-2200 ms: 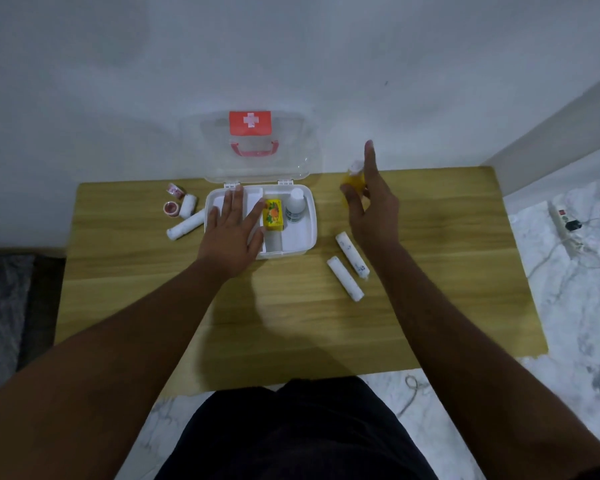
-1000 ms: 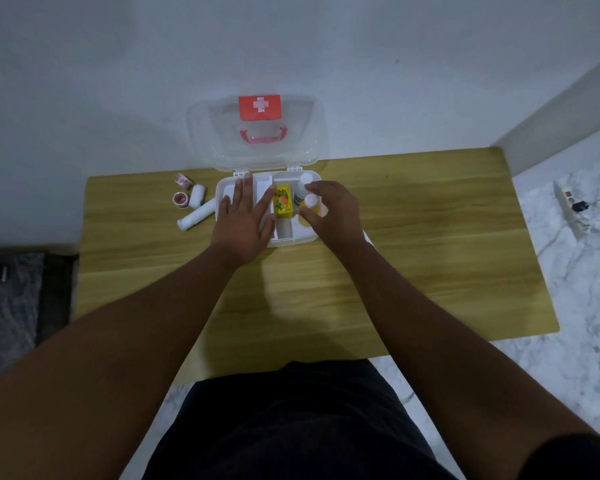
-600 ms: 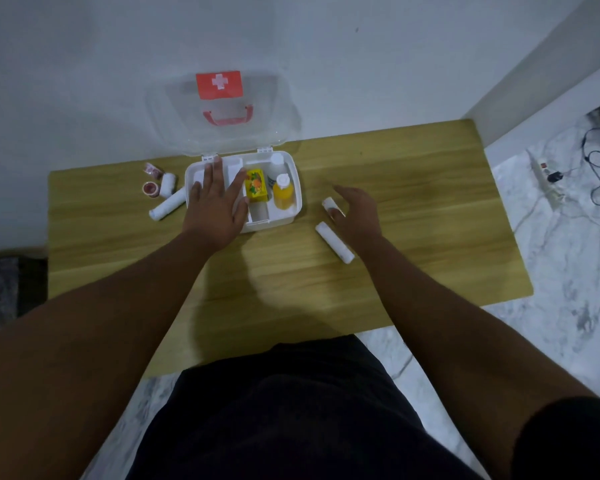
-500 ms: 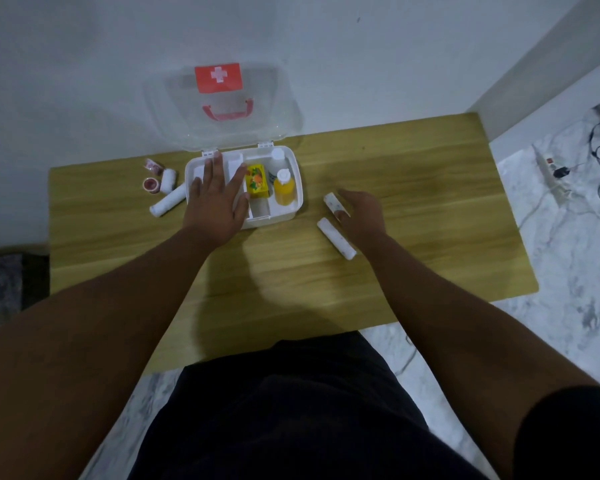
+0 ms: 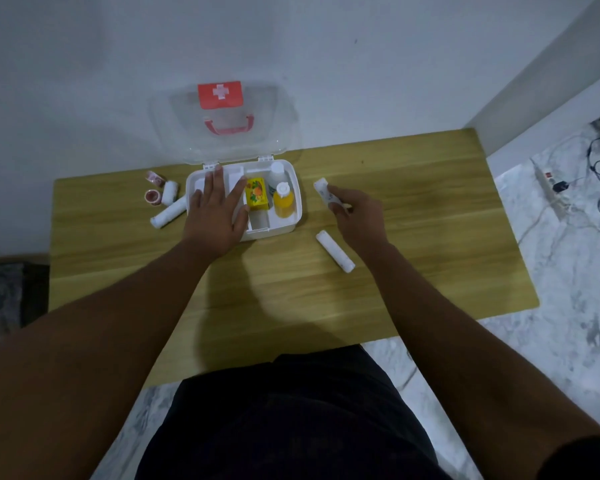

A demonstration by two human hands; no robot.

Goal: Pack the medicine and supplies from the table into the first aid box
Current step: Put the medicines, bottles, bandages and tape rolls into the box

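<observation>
The white first aid box stands open at the back of the wooden table, its clear lid leaning on the wall. Inside lie a yellow carton, an orange bottle and a white bottle. My left hand rests flat on the box's left half, fingers spread. To the right of the box, my right hand is closed around a white tube and holds it just above the table. A second white tube lies nearer me.
Left of the box lie a long white roll, a short white roll and two small red tape rolls. A power strip with cables sits on the marble floor beyond the table's right edge.
My right hand set the orange bottle into the box, moved right to the two tubes and closed on the farther one. My left hand stayed on the box.
</observation>
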